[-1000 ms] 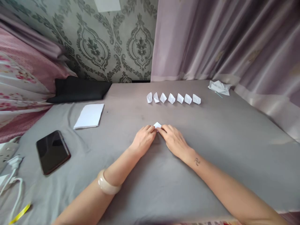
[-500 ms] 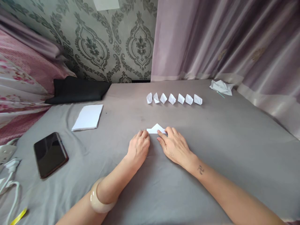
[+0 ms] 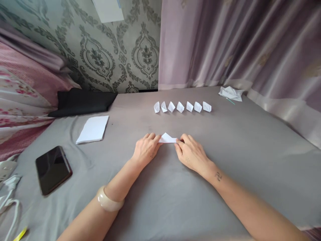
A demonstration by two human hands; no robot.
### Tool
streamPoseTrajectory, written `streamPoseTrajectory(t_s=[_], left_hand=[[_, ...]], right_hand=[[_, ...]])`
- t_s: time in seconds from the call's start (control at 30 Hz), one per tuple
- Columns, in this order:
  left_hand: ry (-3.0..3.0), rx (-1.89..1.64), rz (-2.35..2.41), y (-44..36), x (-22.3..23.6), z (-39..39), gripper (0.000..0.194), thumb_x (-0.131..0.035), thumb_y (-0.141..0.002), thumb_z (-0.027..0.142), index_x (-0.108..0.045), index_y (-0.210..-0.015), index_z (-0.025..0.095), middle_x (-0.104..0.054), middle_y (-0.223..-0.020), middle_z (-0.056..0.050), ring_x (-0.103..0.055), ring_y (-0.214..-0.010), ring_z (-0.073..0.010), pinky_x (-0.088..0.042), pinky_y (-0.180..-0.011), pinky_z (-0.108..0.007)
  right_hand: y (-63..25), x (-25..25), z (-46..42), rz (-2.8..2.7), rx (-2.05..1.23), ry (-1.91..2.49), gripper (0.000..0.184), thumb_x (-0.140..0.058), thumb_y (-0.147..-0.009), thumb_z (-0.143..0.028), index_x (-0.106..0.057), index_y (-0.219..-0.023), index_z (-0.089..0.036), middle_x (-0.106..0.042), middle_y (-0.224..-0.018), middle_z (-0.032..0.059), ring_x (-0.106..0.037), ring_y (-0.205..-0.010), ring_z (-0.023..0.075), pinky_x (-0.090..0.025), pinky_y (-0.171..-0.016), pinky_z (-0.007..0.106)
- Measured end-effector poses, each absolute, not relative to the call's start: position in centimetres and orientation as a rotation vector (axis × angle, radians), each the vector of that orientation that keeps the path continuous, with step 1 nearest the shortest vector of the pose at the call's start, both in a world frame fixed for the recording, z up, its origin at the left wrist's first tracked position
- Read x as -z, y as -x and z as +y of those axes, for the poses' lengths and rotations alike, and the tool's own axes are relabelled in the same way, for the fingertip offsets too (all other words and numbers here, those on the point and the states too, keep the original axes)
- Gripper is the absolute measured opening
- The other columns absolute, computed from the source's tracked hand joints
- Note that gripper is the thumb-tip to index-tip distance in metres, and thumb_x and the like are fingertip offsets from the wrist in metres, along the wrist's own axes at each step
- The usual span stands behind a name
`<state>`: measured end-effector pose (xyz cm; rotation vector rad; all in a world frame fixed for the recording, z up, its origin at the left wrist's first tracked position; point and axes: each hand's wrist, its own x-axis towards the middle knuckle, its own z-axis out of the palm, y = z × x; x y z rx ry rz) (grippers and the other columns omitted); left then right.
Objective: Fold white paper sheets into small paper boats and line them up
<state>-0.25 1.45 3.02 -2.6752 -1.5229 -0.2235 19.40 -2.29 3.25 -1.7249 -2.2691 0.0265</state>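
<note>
Between my two hands is a small folded piece of white paper, a flat strip with a triangular peak standing up along its far edge. My left hand pinches its left end between thumb and fingers. At the other end, my right hand grips the paper the same way, thumb toward me. Beyond it stands a row of several small folded white paper pieces. Both wrists rest low over the grey cloth.
To the left lie a stack of white paper, a black phone and a power strip with a white plug. A black folded cloth is at the back left. Crumpled white paper lies at the back right, near the curtain.
My left fingers have shifted from pressing the paper's left end to pinching it. My right index finger has drawn back from the middle to the right end. The view has tilted slightly.
</note>
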Motion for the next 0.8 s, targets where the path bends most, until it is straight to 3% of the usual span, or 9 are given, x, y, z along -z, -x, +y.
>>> streamPoseTrajectory(t_s=[0.13, 0.3, 0.43, 0.53, 0.6, 0.7, 0.8], left_hand=[[2.738, 0.208, -1.311, 0.4, -2.8, 2.2, 0.034, -0.032, -0.098, 0.031, -0.064, -0.102, 0.022, -0.059, -0.088, -0.009, -0.052, -0.083, -0.0219, -0.039, -0.067, -0.031], [2.667, 0.632, -1.331, 0.1, -3.1, 3.4, 0.027, -0.041, -0.094, 0.023, -0.067, -0.097, 0.022, -0.06, -0.113, -0.012, -0.048, -0.102, -0.0254, -0.034, -0.09, -0.042], [2.715, 1.376, -1.817, -2.1, -4.4, 3.3, 0.035, -0.039, -0.095, 0.038, -0.066, -0.081, 0.019, -0.061, -0.071, -0.003, -0.051, -0.073, -0.0174, -0.038, -0.075, -0.031], [2.789, 2.011, -1.898, -4.8, -5.1, 1.9, 0.035, -0.048, -0.09, 0.046, -0.066, -0.077, 0.018, -0.063, -0.07, -0.002, -0.053, -0.069, -0.0155, -0.04, -0.067, -0.025], [2.873, 2.125, -1.887, -6.4, -5.3, 0.7, 0.034, -0.051, -0.089, 0.046, -0.068, -0.081, 0.017, -0.065, -0.071, -0.003, -0.054, -0.069, -0.0151, -0.041, -0.067, -0.024], [2.986, 2.147, -1.931, -7.9, -5.0, -0.4, 0.033, -0.054, -0.088, 0.045, -0.07, -0.087, 0.016, -0.068, -0.073, -0.004, -0.056, -0.069, -0.015, -0.043, -0.068, -0.025], [2.842, 2.344, -1.984, -8.1, -4.7, -0.2, 0.028, -0.059, -0.085, 0.041, -0.069, -0.096, 0.017, -0.069, -0.087, -0.005, -0.058, -0.079, -0.015, -0.044, -0.072, -0.024]], right_hand=[[-20.4, -3.3, -1.5, -2.023, -0.284, 1.695, 0.038, -0.038, -0.094, -0.036, -0.069, -0.078, -0.02, -0.062, -0.087, 0.0065, -0.058, -0.08, 0.0176, -0.042, -0.067, 0.028], [-22.0, -3.5, -0.1, -1.518, -0.685, 1.615, 0.044, -0.039, -0.091, -0.05, -0.069, -0.094, -0.018, -0.069, -0.089, 0.0082, -0.064, -0.084, 0.0203, -0.047, -0.075, 0.031], [-22.1, -4.5, -0.1, -1.262, -1.04, 1.396, 0.051, -0.043, -0.088, -0.058, -0.065, -0.109, -0.017, -0.068, -0.107, 0.0113, -0.063, -0.1, 0.0225, -0.048, -0.083, 0.035], [-21.5, -5.4, -0.8, -1.227, -1.16, 1.161, 0.047, -0.055, -0.082, -0.056, -0.063, -0.11, -0.019, -0.068, -0.105, 0.0086, -0.062, -0.1, 0.0208, -0.048, -0.084, 0.032], [-21.2, -5.8, -1.1, -1.19, -1.142, 1.102, 0.041, -0.06, -0.08, -0.053, -0.064, -0.099, -0.018, -0.069, -0.087, 0.005, -0.063, -0.082, 0.018, -0.048, -0.076, 0.029], [-21.1, -5.8, -1.4, -1.116, -1.03, 1.187, 0.035, -0.059, -0.08, -0.051, -0.061, -0.077, -0.017, -0.059, -0.063, -0.0008, -0.053, -0.058, 0.0133, -0.042, -0.057, 0.025], [-21.4, -5.7, -1.6, -1.21, -0.923, 1.294, 0.033, -0.058, -0.081, -0.047, -0.058, -0.068, -0.017, -0.047, -0.055, -0.0048, -0.042, -0.053, 0.0102, -0.033, -0.049, 0.022]])
